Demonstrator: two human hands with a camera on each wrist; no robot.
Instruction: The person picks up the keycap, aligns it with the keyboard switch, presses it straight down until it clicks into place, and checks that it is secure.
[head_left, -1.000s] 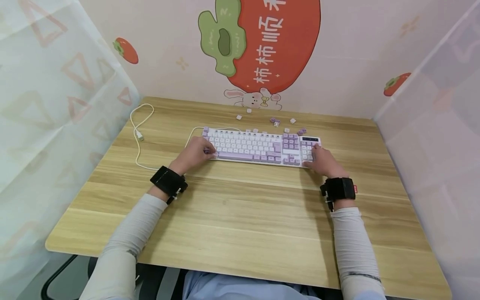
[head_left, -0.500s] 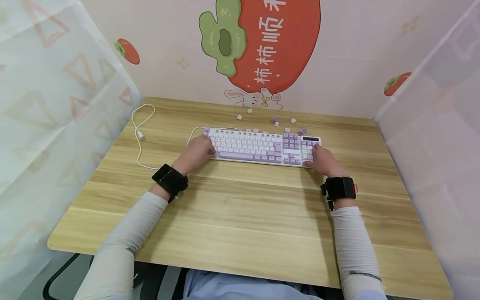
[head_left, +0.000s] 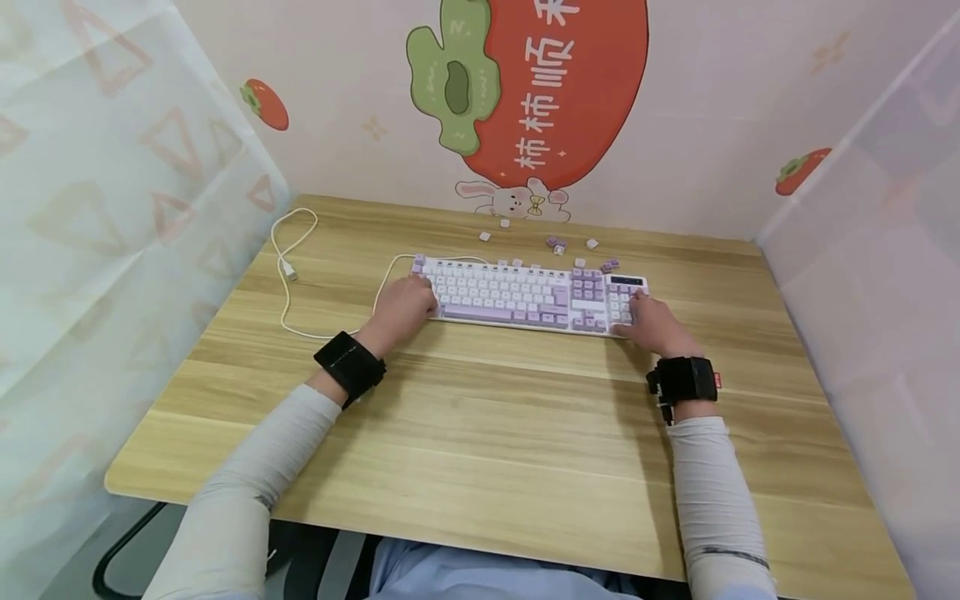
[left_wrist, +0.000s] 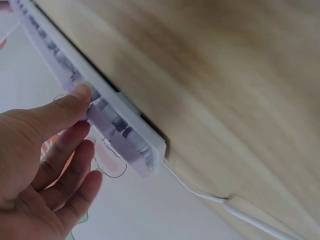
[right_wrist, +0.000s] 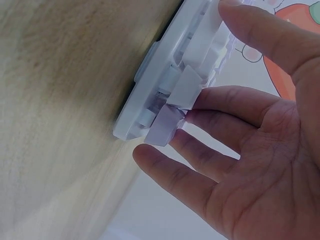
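Keyboard (head_left: 498,292) on tabletop (head_left: 480,450), long axis crosswise; left hand (head_left: 402,308) at its left end, thumb touching, any grip unclear; right hand (head_left: 658,323) at its right end, fingers relaxed; loose keycaps (head_left: 592,244) beyond keyboard, nearer right hand.

In the head view, the left hand (head_left: 405,305) partly hides the keyboard (head_left: 501,292).

We see a keyboard (head_left: 517,293) of smooth, softly matt plastic, a desk (head_left: 480,433) with a smooth wood-grain finish, a cable (left_wrist: 255,220) in smooth plastic, matt cloth-like wrist straps (head_left: 349,367) and creased cloth sleeves (head_left: 258,471).
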